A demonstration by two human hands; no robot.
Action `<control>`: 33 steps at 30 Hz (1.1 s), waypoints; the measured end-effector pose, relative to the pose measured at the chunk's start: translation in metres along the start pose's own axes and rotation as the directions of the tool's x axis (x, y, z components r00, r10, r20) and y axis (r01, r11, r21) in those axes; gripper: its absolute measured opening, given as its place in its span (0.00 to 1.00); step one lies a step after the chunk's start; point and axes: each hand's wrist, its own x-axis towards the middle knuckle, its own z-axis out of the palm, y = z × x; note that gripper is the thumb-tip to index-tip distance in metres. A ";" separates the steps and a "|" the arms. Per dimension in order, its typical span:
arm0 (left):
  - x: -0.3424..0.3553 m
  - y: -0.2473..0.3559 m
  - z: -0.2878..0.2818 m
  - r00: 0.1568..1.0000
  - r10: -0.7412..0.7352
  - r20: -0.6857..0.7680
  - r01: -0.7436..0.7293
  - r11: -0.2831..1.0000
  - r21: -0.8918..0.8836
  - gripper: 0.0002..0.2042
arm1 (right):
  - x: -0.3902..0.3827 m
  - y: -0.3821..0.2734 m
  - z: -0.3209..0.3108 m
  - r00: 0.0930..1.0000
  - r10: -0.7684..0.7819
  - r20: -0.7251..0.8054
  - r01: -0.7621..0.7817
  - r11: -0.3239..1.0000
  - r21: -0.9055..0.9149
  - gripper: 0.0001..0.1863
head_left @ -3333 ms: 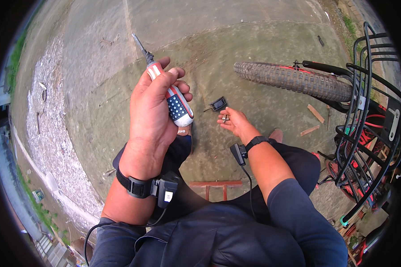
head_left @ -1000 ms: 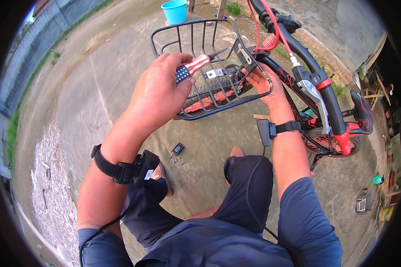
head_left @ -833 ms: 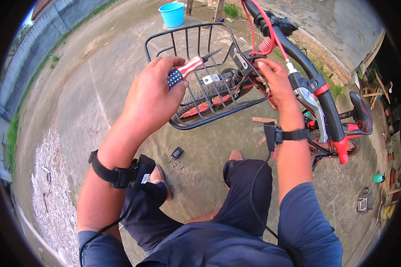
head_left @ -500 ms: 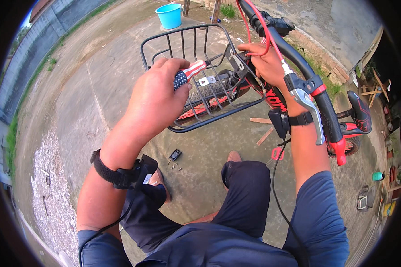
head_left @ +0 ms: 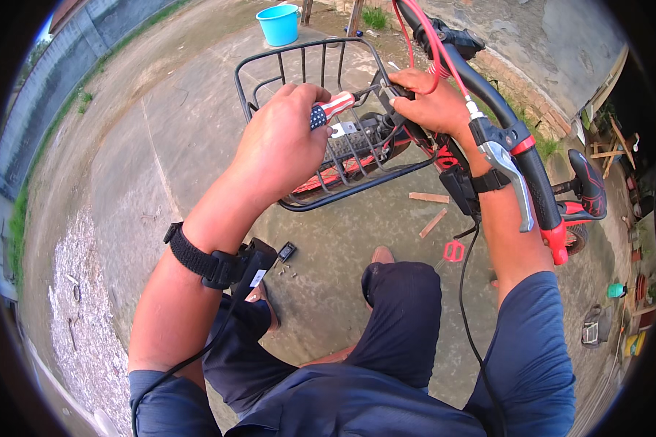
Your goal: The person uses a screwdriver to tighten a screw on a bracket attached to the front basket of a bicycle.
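Observation:
My left hand (head_left: 288, 138) is closed around the handle of a screwdriver (head_left: 335, 106), patterned with white stars on blue and red and white stripes. Its dark shaft points right, toward the bracket at the rear of a black wire basket (head_left: 335, 195). My right hand (head_left: 434, 105) is closed on that bracket (head_left: 387, 97), its thumb stretched along the near side; the fingertips behind are partly hidden. The basket sits at the front of a red and black bicycle, over the knobby front wheel (head_left: 353, 147). The screwdriver's tip against the bracket is too small to make out.
The black handlebar (head_left: 499, 98) with its silver brake lever (head_left: 512, 178) and red cables curves close over my right forearm. On the concrete lie wood strips (head_left: 431, 223), a red plastic piece (head_left: 453, 251) and a small black box (head_left: 287, 251). A blue bucket (head_left: 278, 25) stands beyond the basket.
My left hand has moved right with the screwdriver, bringing its shaft closer to the bracket. My right hand has shifted over the bracket, its thumb now lower. The handlebar has moved slightly.

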 end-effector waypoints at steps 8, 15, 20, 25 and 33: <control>0.004 -0.002 0.005 1.000 0.005 -0.003 -0.005 1.000 -0.012 0.16 | 0.004 0.008 0.006 0.999 0.010 -0.041 -0.008 0.999 0.048 0.26; 0.009 -0.009 0.009 0.989 0.064 0.130 -0.086 0.981 0.173 0.19 | 0.005 0.011 0.005 0.999 -0.003 -0.032 0.006 0.996 0.091 0.27; 0.020 -0.015 0.018 0.974 -0.001 0.225 -0.099 0.896 0.433 0.18 | 0.005 0.009 0.003 1.000 -0.013 -0.019 0.015 0.993 0.114 0.27; 0.032 -0.025 0.022 0.983 0.113 0.144 -0.174 0.820 0.545 0.12 | 0.005 0.010 0.004 0.999 -0.018 -0.027 0.020 0.997 0.078 0.27; 0.027 -0.020 0.025 0.984 0.156 0.081 -0.173 0.775 0.607 0.12 | 0.005 0.010 0.005 1.000 0.001 -0.024 0.001 0.996 0.085 0.27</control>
